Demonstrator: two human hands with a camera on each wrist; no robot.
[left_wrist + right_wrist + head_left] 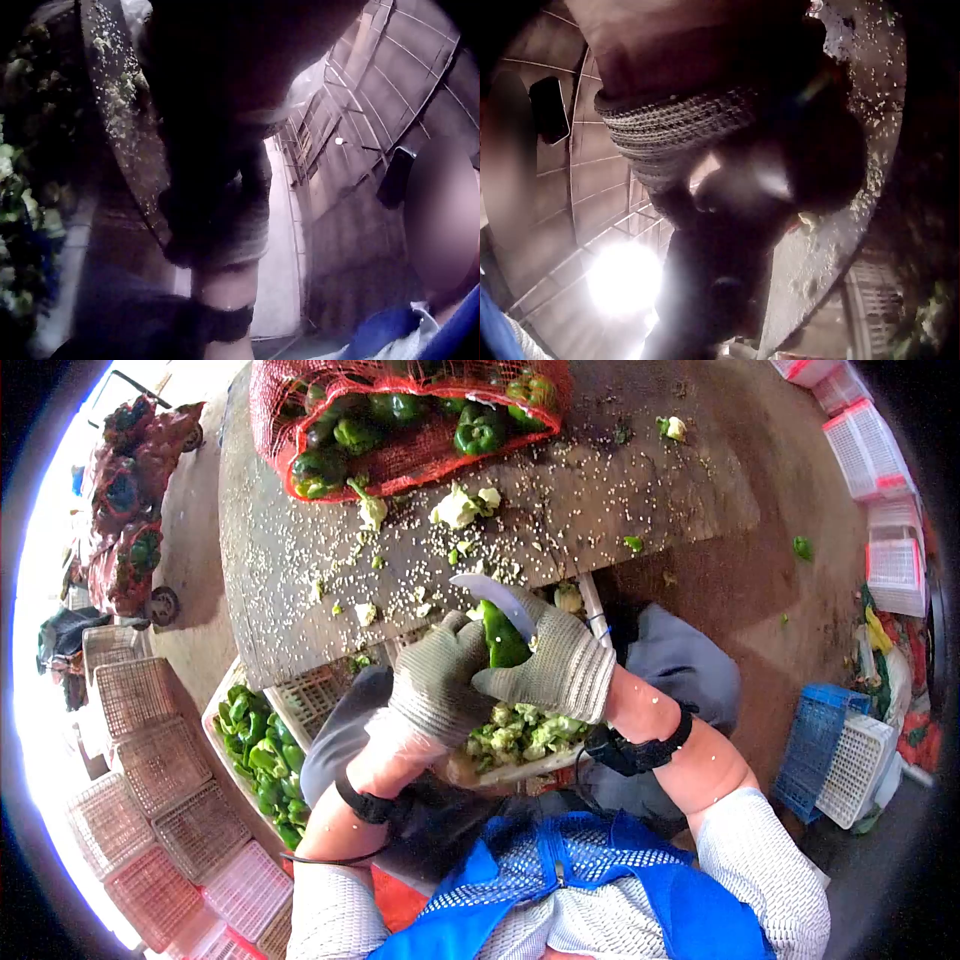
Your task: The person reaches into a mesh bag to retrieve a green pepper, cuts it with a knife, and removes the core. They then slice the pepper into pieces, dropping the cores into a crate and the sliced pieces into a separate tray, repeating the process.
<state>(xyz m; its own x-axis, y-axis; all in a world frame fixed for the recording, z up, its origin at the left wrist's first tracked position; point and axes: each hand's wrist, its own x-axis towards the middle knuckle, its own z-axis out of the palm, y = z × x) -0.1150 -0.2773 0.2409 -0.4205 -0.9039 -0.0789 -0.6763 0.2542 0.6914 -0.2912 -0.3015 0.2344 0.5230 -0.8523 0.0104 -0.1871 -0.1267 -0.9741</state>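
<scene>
In the head view a green pepper piece is between the two gloved hands. The left hand grips it from the left side. The right hand holds a curved knife, its blade pointing up and left across the top of the pepper, and its thumb reaches toward the left hand. The knife's handle is hidden in the right glove. In the left wrist view the left hand is dark, and in the right wrist view the right hand is mostly in shadow.
A board strewn with seeds and scraps lies ahead, with a red net bag of peppers on it. Below the hands sits a crate of scraps. Peppers fill a crate at left; stacked crates stand beyond.
</scene>
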